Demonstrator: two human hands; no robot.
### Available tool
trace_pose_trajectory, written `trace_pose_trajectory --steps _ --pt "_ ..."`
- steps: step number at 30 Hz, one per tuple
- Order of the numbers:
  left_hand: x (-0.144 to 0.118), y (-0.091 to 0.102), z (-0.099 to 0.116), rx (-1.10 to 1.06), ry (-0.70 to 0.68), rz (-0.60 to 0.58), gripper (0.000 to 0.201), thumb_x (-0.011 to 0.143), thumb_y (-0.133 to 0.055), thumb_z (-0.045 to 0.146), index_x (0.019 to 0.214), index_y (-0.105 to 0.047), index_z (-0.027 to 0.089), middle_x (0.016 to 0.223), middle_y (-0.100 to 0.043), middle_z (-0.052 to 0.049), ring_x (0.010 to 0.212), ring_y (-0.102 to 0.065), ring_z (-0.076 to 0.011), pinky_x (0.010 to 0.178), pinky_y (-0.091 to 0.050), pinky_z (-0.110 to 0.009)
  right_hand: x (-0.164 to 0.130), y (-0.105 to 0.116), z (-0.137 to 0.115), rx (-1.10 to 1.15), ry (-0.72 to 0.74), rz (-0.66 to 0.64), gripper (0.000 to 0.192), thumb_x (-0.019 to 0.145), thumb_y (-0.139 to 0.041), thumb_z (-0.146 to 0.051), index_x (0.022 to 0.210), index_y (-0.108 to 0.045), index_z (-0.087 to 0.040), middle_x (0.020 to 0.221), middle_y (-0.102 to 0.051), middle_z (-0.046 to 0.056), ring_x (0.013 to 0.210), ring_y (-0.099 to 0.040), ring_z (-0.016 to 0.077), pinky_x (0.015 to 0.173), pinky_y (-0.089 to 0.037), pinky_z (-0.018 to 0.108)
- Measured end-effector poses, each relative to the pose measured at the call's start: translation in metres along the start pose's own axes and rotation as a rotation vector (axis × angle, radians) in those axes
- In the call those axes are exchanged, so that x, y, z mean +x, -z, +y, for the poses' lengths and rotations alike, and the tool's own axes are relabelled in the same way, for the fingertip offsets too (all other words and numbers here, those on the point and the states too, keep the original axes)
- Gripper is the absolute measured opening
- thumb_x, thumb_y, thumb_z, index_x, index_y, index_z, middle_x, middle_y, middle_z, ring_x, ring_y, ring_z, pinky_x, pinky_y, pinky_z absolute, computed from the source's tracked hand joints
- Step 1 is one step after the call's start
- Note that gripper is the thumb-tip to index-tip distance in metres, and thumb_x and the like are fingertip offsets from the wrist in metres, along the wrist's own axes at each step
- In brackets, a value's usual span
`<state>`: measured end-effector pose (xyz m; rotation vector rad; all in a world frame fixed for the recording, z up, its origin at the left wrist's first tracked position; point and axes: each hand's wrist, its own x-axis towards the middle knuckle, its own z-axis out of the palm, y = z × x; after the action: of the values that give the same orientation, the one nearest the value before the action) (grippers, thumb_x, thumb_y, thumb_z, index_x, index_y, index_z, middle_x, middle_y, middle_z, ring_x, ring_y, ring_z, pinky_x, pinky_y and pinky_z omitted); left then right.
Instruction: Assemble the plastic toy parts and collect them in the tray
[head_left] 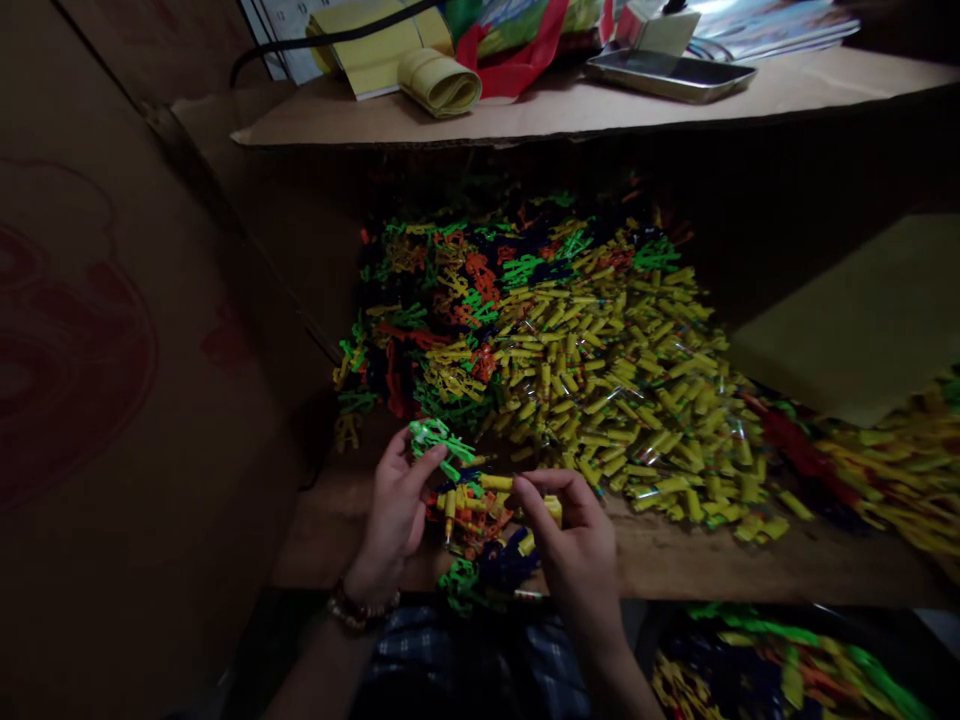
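Observation:
My left hand (397, 495) pinches a bright green plastic piece with thin openwork arms (442, 447) between thumb and fingers. A beaded bracelet circles that wrist. Just to the right, my right hand (574, 525) holds a small yellow tube (496, 483) by its end, pointing left toward the green piece. More yellow shows behind the right fingers, partly hidden. Below and between the hands lies a small mixed heap of orange and dark blue plastic pieces (480, 525) with a few yellow tubes, near the table's front edge.
A large pile of yellow tubes (622, 390) covers the wooden table (675, 570). Behind its left side lie tangled green, orange and dark pieces (450, 270). A cardboard shelf (525, 122) overhangs, bearing a metal tray (671, 75) and rolled yellow sheet (439, 82). Cardboard walls the left.

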<state>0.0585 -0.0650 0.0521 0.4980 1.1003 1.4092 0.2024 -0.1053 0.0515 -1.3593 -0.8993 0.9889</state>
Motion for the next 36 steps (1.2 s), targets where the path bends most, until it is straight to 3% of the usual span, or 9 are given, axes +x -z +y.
trace_pose_trajectory --steps 6,12,15,18,20,27,31,33,36 --pt "-0.019 -0.021 -0.013 -0.011 0.003 -0.039 0.041 0.064 -0.077 0.022 0.096 -0.052 0.016 0.085 -0.069 -0.002 0.079 -0.066 -0.0141 0.074 -0.052 -0.026 -0.004 -0.002 0.006 -0.047 0.048 0.057 0.023 0.071 -0.072 -0.038 0.076 -0.062 -0.018 0.071 -0.064 0.001 0.066 -0.061 0.0154 0.059 -0.050 0.025" --pt "-0.026 -0.020 -0.025 0.009 0.014 -0.063 0.033 0.077 -0.068 0.036 0.100 -0.051 0.019 0.091 -0.070 -0.004 0.079 -0.067 -0.0159 0.071 -0.053 -0.026 -0.010 -0.001 0.014 -0.212 0.209 0.104 0.019 0.077 -0.067 -0.035 0.079 -0.063 -0.017 0.073 -0.065 0.002 0.068 -0.064 0.0159 0.062 -0.052 0.026" --pt "-0.027 -0.015 -0.030 0.097 0.002 -0.050 0.033 0.081 -0.063 0.042 0.100 -0.053 0.018 0.089 -0.071 -0.005 0.076 -0.068 -0.0172 0.068 -0.054 -0.026 -0.008 0.003 0.013 -0.336 0.394 0.083 0.011 0.080 -0.065 -0.029 0.082 -0.063 -0.018 0.073 -0.067 0.001 0.065 -0.065 0.0143 0.060 -0.052 0.023" --pt "-0.027 -0.012 -0.030 0.187 -0.041 -0.108 0.035 0.082 -0.061 0.043 0.106 -0.055 0.017 0.094 -0.072 -0.008 0.082 -0.068 -0.0189 0.073 -0.053 -0.027 -0.006 0.009 0.006 -0.481 0.677 0.025 0.007 0.082 -0.064 -0.020 0.088 -0.061 -0.020 0.076 -0.070 0.000 0.064 -0.067 0.0120 0.062 -0.053 0.019" --pt "-0.028 -0.012 -0.029 0.197 -0.060 -0.135 0.035 0.084 -0.059 0.042 0.107 -0.057 0.017 0.100 -0.071 -0.009 0.088 -0.067 -0.0200 0.077 -0.053 -0.028 -0.007 0.012 0.002 -0.531 0.770 0.017 0.008 0.082 -0.063 -0.018 0.090 -0.061 -0.021 0.076 -0.071 0.000 0.063 -0.068 0.0121 0.062 -0.054 0.019" --pt "-0.031 -0.014 -0.020 0.122 0.003 -0.216 0.031 0.081 -0.063 0.039 0.105 -0.060 0.018 0.107 -0.070 -0.009 0.098 -0.065 -0.0218 0.087 -0.050 -0.032 -0.019 0.013 -0.003 -0.482 0.581 0.020 0.004 0.082 -0.064 -0.024 0.085 -0.064 -0.024 0.079 -0.073 0.003 0.069 -0.069 0.0185 0.068 -0.056 0.029" --pt "-0.027 -0.012 -0.014 0.007 0.184 -0.256 0.034 0.075 -0.070 0.039 0.096 -0.059 0.016 0.094 -0.072 -0.009 0.087 -0.068 -0.0213 0.079 -0.053 -0.032 -0.010 0.019 0.003 -0.356 0.466 -0.069 0.006 0.080 -0.066 -0.025 0.085 -0.063 -0.023 0.077 -0.071 0.003 0.069 -0.067 0.0172 0.065 -0.055 0.027" --pt "-0.026 -0.009 -0.016 -0.021 0.257 -0.225 0.034 0.070 -0.074 0.039 0.089 -0.058 0.016 0.085 -0.071 -0.007 0.077 -0.068 -0.0185 0.070 -0.053 -0.029 -0.005 0.022 0.010 -0.291 0.344 -0.095 0.008 0.080 -0.066 -0.030 0.081 -0.064 -0.022 0.074 -0.069 0.002 0.068 -0.066 0.0167 0.063 -0.053 0.026" --pt "-0.026 -0.005 -0.025 0.022 0.239 -0.135 0.035 0.068 -0.076 0.041 0.082 -0.054 0.017 0.079 -0.070 -0.003 0.070 -0.066 -0.0133 0.063 -0.050 -0.022 -0.002 0.021 0.020 -0.246 0.212 -0.121 0.015 0.078 -0.067 -0.035 0.077 -0.065 -0.020 0.071 -0.068 0.002 0.067 -0.064 0.0170 0.061 -0.051 0.025"
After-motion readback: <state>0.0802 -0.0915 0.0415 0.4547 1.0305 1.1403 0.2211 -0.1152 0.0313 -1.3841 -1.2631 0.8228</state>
